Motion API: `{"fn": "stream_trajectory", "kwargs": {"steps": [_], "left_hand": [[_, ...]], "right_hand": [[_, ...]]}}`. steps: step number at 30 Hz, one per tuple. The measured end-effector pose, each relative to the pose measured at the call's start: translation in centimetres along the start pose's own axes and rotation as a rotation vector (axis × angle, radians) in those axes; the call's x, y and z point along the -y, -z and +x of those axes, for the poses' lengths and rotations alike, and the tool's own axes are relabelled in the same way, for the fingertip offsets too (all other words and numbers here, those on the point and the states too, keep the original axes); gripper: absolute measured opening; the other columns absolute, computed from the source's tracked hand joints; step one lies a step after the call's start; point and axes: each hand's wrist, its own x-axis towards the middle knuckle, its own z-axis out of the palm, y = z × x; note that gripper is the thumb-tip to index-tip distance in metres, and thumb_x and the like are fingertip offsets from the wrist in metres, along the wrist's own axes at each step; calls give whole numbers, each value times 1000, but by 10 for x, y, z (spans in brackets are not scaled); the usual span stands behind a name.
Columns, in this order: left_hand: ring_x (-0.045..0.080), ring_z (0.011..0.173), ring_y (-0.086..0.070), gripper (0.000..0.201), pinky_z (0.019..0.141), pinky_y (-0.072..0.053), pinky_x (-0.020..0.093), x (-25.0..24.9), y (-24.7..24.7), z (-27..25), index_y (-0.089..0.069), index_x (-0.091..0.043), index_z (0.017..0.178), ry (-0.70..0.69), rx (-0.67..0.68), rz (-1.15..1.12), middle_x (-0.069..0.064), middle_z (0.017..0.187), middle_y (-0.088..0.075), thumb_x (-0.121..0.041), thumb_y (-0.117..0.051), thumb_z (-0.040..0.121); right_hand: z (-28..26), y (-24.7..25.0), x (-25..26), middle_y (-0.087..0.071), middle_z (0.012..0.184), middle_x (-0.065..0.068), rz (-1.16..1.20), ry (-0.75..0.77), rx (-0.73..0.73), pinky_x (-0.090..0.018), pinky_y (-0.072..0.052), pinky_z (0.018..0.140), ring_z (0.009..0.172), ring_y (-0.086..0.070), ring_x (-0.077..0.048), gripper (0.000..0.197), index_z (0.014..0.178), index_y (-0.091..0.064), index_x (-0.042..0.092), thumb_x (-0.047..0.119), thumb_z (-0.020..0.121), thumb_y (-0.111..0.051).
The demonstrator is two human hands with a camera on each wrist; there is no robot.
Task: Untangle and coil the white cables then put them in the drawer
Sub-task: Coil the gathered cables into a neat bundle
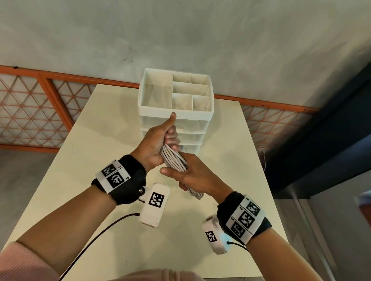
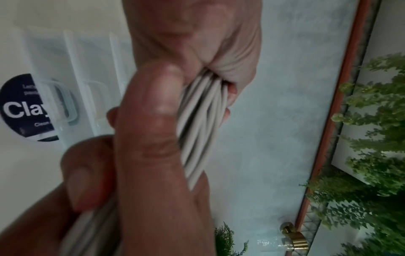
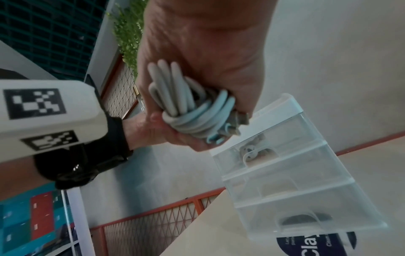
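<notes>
A bundle of white cable (image 1: pixel 173 159) is held in the air over the table, in front of the white drawer unit (image 1: pixel 193 138). My left hand (image 1: pixel 169 139) grips its upper end, thumb pointing up. Just below it, my right hand (image 1: pixel 178 178) grips the lower part, and a loop of cable (image 1: pixel 196 195) sticks out under that fist. The left wrist view shows several parallel strands (image 2: pixel 203 121) squeezed between fingers. In the right wrist view the folded cable loops (image 3: pixel 192 110) are bunched in the fist. All three translucent drawers (image 3: pixel 295 173) are shut.
The cream table (image 1: pixel 94 157) carries the drawer unit at its far edge, topped by an open divided tray (image 1: pixel 175 112). A dark round sticker (image 3: pixel 317 242) lies in front of the unit. An orange lattice rail (image 1: pixel 32 112) runs behind the table, and plants (image 2: pixel 372 155) grow nearby.
</notes>
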Motion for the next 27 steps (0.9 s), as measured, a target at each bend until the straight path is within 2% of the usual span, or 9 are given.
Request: {"fn": "stream_trajectory", "kwargs": {"steps": [4,7,13,16,19,21,23,25,27], "left_hand": [[5,34,-33,49,42,-41,16,4,5,0,-39,-18,46,95,9,-108,-7,40,-29,-30,-55,91],[6,37,-34,48,48,-45,17,5,6,-1,-38,-18,47,118,22,-153,-6,42,-31,-29,-59,88],[5,30,-26,52,35,-31,14,13,0,7,-34,-20,43,99,-70,-97,-7,37,-26,-24,-54,91],[5,30,-25,51,33,-30,15,17,1,12,-33,-20,44,90,-90,-96,-7,36,-26,-22,-54,90],[7,32,-26,50,36,-32,16,21,4,15,-33,-19,46,17,-65,-84,-6,38,-26,-22,-55,90],[7,34,-26,49,38,-33,18,24,3,16,-32,-18,47,-38,-47,-38,-5,39,-25,-22,-56,90],[8,35,-26,49,40,-34,18,27,1,16,-31,-16,49,-104,-39,25,-5,40,-25,-21,-56,91],[8,36,-26,49,41,-34,18,28,0,16,-31,-14,50,-157,-43,58,-4,41,-25,-20,-56,92],[8,37,-26,49,42,-35,18,27,0,17,-31,-14,50,-164,-35,63,-4,42,-25,-21,-56,92]], "right_hand": [[-1,4,-5,-49,56,4,12,-17,31,-24,-42,45,40,-48,-16,22,73,-51,24,34,88,-64],[-2,5,-7,-49,56,4,22,-31,33,-25,-41,45,38,-47,-14,26,73,-49,22,37,92,-57],[-1,6,-16,-51,59,0,-3,-65,43,-25,-42,46,40,-49,-16,26,77,-50,18,37,92,-58],[1,9,-20,-54,60,0,-33,-80,53,-26,-44,47,42,-51,-17,27,81,-52,14,39,92,-57],[6,19,-17,-61,68,-1,-18,-116,139,-28,-51,58,53,-63,-19,21,81,-53,21,38,92,-57],[7,27,-14,-68,86,-7,71,-172,248,-30,-55,70,71,-70,-24,11,92,-55,25,36,93,-56],[6,32,-15,-68,96,-13,157,-219,325,-38,-54,80,82,-69,-29,13,102,-52,24,35,95,-53],[5,29,-20,-64,85,-7,214,-223,291,-42,-52,78,75,-65,-29,18,103,-51,20,35,95,-53],[3,21,-25,-54,67,3,245,-182,176,-37,-51,63,59,-56,-20,17,97,-52,18,34,93,-57]]}}
